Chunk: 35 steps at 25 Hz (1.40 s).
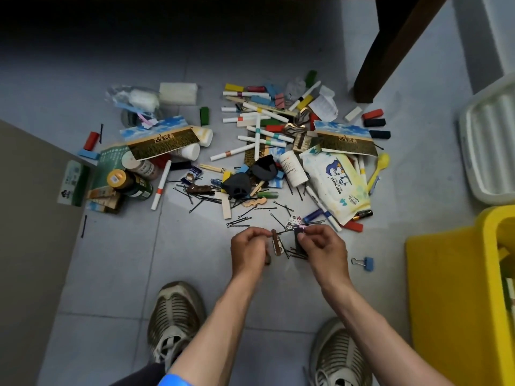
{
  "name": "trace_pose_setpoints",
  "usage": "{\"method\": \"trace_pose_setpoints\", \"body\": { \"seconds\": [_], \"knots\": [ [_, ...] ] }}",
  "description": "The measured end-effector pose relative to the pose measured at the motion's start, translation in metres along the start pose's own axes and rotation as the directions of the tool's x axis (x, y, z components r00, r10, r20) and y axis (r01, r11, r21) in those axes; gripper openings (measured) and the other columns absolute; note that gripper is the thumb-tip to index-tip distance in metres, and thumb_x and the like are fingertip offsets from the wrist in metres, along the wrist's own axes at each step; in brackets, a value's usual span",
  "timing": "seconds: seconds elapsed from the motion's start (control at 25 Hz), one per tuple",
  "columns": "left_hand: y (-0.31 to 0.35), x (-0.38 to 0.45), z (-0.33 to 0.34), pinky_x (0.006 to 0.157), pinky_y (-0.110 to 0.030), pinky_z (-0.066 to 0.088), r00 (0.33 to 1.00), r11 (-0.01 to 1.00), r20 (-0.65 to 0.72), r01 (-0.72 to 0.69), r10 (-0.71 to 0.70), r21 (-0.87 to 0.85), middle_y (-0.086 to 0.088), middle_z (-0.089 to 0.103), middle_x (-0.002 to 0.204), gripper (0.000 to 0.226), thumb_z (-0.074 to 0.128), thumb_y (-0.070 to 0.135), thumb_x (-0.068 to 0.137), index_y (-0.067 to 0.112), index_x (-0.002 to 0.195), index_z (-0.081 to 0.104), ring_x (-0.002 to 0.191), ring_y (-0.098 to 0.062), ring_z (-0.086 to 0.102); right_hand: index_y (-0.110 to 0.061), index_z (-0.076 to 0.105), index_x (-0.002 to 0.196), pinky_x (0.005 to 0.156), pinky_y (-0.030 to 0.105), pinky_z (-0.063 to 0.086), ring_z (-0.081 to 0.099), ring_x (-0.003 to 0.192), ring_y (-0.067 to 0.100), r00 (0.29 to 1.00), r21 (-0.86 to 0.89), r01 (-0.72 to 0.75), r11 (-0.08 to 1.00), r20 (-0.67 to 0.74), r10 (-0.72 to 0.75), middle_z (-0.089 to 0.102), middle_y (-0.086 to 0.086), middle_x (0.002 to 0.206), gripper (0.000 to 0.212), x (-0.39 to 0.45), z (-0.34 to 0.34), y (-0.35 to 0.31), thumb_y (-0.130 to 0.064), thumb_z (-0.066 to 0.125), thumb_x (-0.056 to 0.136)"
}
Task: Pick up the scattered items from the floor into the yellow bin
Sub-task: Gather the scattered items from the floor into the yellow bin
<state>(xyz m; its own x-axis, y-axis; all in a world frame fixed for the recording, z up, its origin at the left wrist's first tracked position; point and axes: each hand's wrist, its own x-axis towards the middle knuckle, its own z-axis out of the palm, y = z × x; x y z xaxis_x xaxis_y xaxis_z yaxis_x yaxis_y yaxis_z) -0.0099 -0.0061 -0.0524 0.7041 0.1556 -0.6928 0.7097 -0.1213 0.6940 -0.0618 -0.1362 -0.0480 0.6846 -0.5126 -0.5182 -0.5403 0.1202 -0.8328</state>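
A small brown hair-clip card (pixel 276 244) is pinched at its top by the left hand (pixel 249 250), its long axis running toward and away from the person. A bundle of thin black bobby pins (pixel 296 253) is held closed in the right hand (pixel 323 247). The yellow plastic bin (pixel 490 238) sits well apart, to the right. Most of the scattered pile of markers, blocks and packets (pixel 264 135) is judged yet to be collected.

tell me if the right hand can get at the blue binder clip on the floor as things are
Probably yes. The blue binder clip lies alone on bare tile just right of the right hand, nothing between them. But that hand is pinching a small dark item, so it would need a free finger.
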Motion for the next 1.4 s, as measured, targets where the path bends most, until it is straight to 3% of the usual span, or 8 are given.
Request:
{"method": "trace_pose_setpoints", "body": {
  "seconds": [0.12, 0.28, 0.52, 0.64, 0.8, 1.0, 1.24, 1.4],
  "knots": [
    [0.008, -0.01, -0.003, 0.061, -0.032, 0.052, 0.958, 0.874, 0.219, 0.264, -0.187, -0.408, -0.017, 0.068, 0.072, 0.025, 0.047, -0.009, 0.078, 0.005, 0.087, 0.066, 0.065, -0.03, 0.061, -0.017, 0.065, 0.09, 0.055, 0.019, 0.048, 0.064, 0.064, 0.009, 0.978, 0.145, -0.021, 0.989, 0.209, -0.01, 0.073, 0.003, 0.074, 0.013, -0.012, 0.012, -0.018, -0.008, 0.073, 0.084],
    [0.008, -0.013, -0.004, 0.077, -0.045, 0.051, 0.842, 0.649, 0.438, 0.529, -0.316, -0.548, -0.018, 0.071, 0.083, 0.031, 0.052, 0.033, 0.091, 0.009, 0.082, 0.068, 0.073, -0.037, 0.07, -0.018, 0.072, 0.087, 0.063, 0.024, 0.052, 0.069, 0.072, 0.013, 0.951, -0.019, 0.047, 0.999, 0.306, -0.039, 0.074, 0.001, 0.082, 0.016, -0.024, 0.017, -0.023, -0.003, 0.073, 0.081],
    [0.006, -0.016, 0.005, 0.049, -0.024, 0.041, 0.918, 0.761, 0.279, 0.391, -0.283, -0.517, -0.006, 0.058, 0.067, 0.018, 0.047, 0.002, 0.091, 0.014, 0.093, 0.061, 0.054, -0.015, 0.054, -0.025, 0.07, 0.088, 0.063, 0.032, 0.055, 0.066, 0.071, 0.013, 0.983, -0.251, 0.168, 0.953, 0.121, -0.142, 0.069, -0.007, 0.078, 0.01, -0.012, 0.006, -0.008, -0.017, 0.066, 0.088],
    [0.006, -0.014, -0.012, 0.054, -0.027, 0.044, 0.928, 0.752, 0.246, 0.37, -0.279, -0.545, -0.005, 0.064, 0.071, 0.02, 0.053, 0.004, 0.087, 0.015, 0.1, 0.064, 0.06, -0.017, 0.06, -0.021, 0.063, 0.095, 0.061, 0.029, 0.047, 0.063, 0.076, 0.017, 0.932, -0.654, 0.358, 0.666, 0.209, -0.295, 0.064, -0.007, 0.081, 0.014, -0.001, 0.01, 0.003, -0.033, 0.065, 0.086],
    [0.003, -0.01, -0.028, 0.066, -0.032, 0.045, 0.926, 0.745, 0.259, 0.374, -0.273, -0.552, -0.008, 0.069, 0.079, 0.021, 0.066, 0.022, 0.074, 0.015, 0.093, 0.07, 0.071, -0.024, 0.065, -0.017, 0.063, 0.1, 0.067, 0.034, 0.048, 0.06, 0.094, 0.027, 0.879, -0.829, 0.453, 0.329, 0.352, -0.322, 0.064, 0.003, 0.103, 0.024, 0.007, 0.034, 0.011, -0.033, 0.059, 0.083],
    [-0.002, -0.011, -0.018, 0.062, -0.031, 0.046, 0.941, 0.785, 0.214, 0.337, -0.262, -0.52, -0.009, 0.068, 0.085, 0.032, 0.062, 0.023, 0.086, 0.012, 0.116, 0.063, 0.07, -0.022, 0.066, -0.018, 0.057, 0.081, 0.06, 0.032, 0.045, 0.058, 0.083, 0.025, 0.915, -0.776, 0.381, 0.503, 0.236, -0.328, 0.061, 0.002, 0.086, 0.011, 0.016, 0.017, 0.015, -0.025, 0.062, 0.076],
    [-0.004, -0.015, -0.012, 0.06, -0.03, 0.047, 0.952, 0.803, 0.218, 0.301, -0.217, -0.514, -0.007, 0.069, 0.082, 0.029, 0.059, 0.022, 0.088, 0.012, 0.116, 0.063, 0.068, -0.02, 0.067, -0.013, 0.061, 0.085, 0.069, 0.033, 0.043, 0.054, 0.089, 0.025, 0.865, -0.78, 0.463, 0.421, 0.294, -0.406, 0.058, 0.005, 0.095, 0.016, 0.014, 0.019, 0.02, -0.028, 0.065, 0.084],
    [-0.003, -0.015, 0.0, 0.071, -0.034, 0.048, 0.954, 0.827, 0.263, 0.262, -0.145, -0.497, -0.012, 0.069, 0.095, 0.023, 0.058, 0.026, 0.09, 0.016, 0.11, 0.063, 0.082, -0.023, 0.067, -0.021, 0.062, 0.08, 0.06, 0.029, 0.043, 0.056, 0.072, 0.012, 0.906, -0.475, 0.422, 0.773, 0.186, -0.38, 0.062, -0.009, 0.078, 0.014, 0.007, 0.013, 0.002, -0.032, 0.07, 0.079]
  ]
}}
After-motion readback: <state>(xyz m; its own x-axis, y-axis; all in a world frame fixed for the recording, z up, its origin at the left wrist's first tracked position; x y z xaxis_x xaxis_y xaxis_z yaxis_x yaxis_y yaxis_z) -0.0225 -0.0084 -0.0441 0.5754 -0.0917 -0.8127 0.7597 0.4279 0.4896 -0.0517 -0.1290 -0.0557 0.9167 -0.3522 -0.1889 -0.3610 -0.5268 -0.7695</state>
